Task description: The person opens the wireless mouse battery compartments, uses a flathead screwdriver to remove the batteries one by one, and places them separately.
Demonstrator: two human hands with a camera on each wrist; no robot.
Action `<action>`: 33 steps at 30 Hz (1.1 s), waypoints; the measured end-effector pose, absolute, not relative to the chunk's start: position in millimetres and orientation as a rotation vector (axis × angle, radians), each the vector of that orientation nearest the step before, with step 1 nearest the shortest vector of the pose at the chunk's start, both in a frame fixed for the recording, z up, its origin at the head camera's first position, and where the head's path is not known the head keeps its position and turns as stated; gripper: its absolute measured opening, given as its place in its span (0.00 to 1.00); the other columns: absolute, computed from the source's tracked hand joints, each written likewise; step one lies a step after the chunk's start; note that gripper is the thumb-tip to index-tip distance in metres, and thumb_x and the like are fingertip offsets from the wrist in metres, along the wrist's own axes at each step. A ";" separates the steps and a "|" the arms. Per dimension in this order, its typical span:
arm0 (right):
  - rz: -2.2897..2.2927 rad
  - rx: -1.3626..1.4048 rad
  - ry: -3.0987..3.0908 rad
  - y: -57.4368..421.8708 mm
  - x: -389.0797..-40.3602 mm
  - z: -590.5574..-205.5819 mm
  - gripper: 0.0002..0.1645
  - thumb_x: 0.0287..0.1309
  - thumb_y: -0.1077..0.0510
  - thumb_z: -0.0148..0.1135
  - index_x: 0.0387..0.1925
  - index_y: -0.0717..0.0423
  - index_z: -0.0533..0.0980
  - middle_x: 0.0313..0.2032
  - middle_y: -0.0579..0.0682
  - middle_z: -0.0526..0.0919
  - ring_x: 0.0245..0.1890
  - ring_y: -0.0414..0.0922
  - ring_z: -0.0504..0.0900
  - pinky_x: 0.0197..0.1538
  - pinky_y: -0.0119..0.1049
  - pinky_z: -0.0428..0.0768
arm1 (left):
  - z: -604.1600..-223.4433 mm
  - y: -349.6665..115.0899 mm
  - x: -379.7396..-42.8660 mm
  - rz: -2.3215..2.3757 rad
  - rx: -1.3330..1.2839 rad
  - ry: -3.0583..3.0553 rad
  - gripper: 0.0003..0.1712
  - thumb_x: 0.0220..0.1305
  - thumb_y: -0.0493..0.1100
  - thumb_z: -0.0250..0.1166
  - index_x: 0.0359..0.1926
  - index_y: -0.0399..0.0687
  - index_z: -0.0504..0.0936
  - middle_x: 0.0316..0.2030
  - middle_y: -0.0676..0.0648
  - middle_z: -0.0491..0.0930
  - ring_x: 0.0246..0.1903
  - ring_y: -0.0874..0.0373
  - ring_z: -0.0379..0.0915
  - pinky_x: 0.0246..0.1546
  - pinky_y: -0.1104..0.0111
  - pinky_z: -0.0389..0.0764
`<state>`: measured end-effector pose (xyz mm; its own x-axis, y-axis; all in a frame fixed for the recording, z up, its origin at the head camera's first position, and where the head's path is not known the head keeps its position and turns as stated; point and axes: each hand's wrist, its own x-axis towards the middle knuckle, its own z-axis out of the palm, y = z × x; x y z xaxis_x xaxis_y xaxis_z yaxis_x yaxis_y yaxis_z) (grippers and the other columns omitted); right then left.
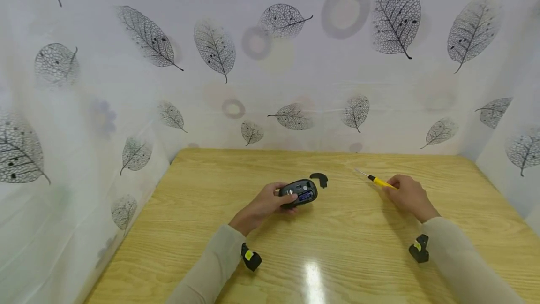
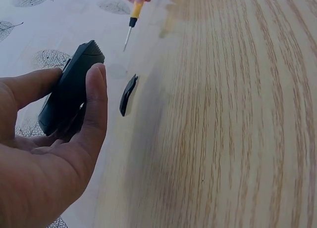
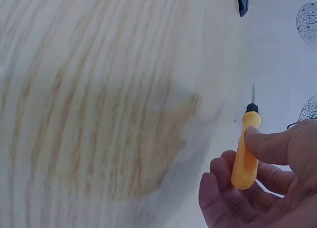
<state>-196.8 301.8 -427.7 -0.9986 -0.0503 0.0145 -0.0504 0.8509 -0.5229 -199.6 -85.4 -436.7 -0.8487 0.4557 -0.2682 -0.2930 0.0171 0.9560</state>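
My left hand (image 1: 264, 205) grips a black computer mouse (image 1: 298, 193) above the table, underside turned up. Its battery bay is uncovered and a blue battery (image 1: 305, 196) shows inside; the thumb lies across the underside. Just beyond the mouse, a curved black battery cover (image 1: 319, 179) lies on the tabletop. Over at the right, my right hand (image 1: 408, 195) pinches a screwdriver (image 3: 245, 154) by its yellow handle between thumb and fingers. The screwdriver's thin metal shaft (image 2: 127, 40) points toward the left and away from me in the head view.
Both hands work over a wood-grain table (image 1: 337, 247). Behind and beside it hangs a pale curtain (image 1: 295, 74) printed with dark leaves. A small black camera (image 1: 251, 258) sits at the left wrist and another black camera (image 1: 419, 248) at the right.
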 end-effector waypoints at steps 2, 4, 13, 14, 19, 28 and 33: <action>0.859 0.094 -3.005 301.2 -196.0 -427.3 0.19 0.68 0.59 0.61 0.46 0.76 0.77 0.42 0.71 0.81 0.38 0.63 0.81 0.38 0.58 0.80 | -437.2 -85.9 -200.0 1.887 0.162 1.778 0.29 0.73 0.37 0.63 0.68 0.32 0.65 0.50 0.32 0.80 0.46 0.39 0.84 0.47 0.60 0.86; 0.859 0.101 -2.991 300.8 -195.5 -427.5 0.19 0.68 0.58 0.61 0.45 0.75 0.78 0.42 0.70 0.82 0.39 0.63 0.81 0.38 0.58 0.80 | -437.1 -86.1 -200.1 1.890 0.160 1.779 0.29 0.72 0.37 0.63 0.69 0.32 0.65 0.51 0.32 0.80 0.47 0.39 0.84 0.49 0.59 0.86; 0.889 0.125 -2.962 296.1 -192.7 -423.5 0.19 0.69 0.57 0.63 0.48 0.72 0.78 0.47 0.72 0.81 0.43 0.66 0.81 0.42 0.60 0.80 | -437.2 -86.3 -200.6 1.896 0.168 1.794 0.29 0.73 0.37 0.63 0.70 0.33 0.66 0.57 0.32 0.75 0.48 0.38 0.83 0.56 0.55 0.81; 0.908 0.125 -2.959 295.4 -192.4 -422.8 0.19 0.69 0.57 0.63 0.49 0.72 0.78 0.46 0.72 0.81 0.42 0.64 0.82 0.41 0.58 0.81 | -437.3 -86.3 -200.6 1.897 0.166 1.795 0.29 0.73 0.36 0.63 0.70 0.33 0.66 0.57 0.32 0.75 0.48 0.37 0.83 0.57 0.55 0.81; 0.961 0.122 -2.942 293.7 -191.3 -419.6 0.21 0.70 0.56 0.63 0.50 0.74 0.79 0.46 0.73 0.81 0.35 0.58 0.84 0.34 0.49 0.84 | -436.6 -85.6 -200.5 1.895 0.149 1.803 0.30 0.73 0.37 0.62 0.71 0.33 0.65 0.57 0.32 0.75 0.48 0.37 0.83 0.57 0.55 0.81; 0.948 0.164 -2.893 285.2 -188.7 -409.8 0.20 0.70 0.57 0.63 0.51 0.73 0.80 0.46 0.71 0.82 0.39 0.62 0.83 0.38 0.54 0.83 | -437.6 -85.3 -201.4 1.900 0.123 1.822 0.29 0.73 0.38 0.63 0.69 0.34 0.67 0.55 0.32 0.77 0.47 0.38 0.84 0.54 0.55 0.83; 1.027 0.201 -2.875 280.5 -187.1 -403.7 0.23 0.71 0.56 0.62 0.53 0.74 0.78 0.45 0.70 0.82 0.34 0.57 0.85 0.33 0.43 0.86 | -437.8 -85.5 -201.5 1.903 0.117 1.823 0.28 0.72 0.38 0.64 0.69 0.35 0.68 0.55 0.33 0.78 0.46 0.39 0.84 0.53 0.56 0.84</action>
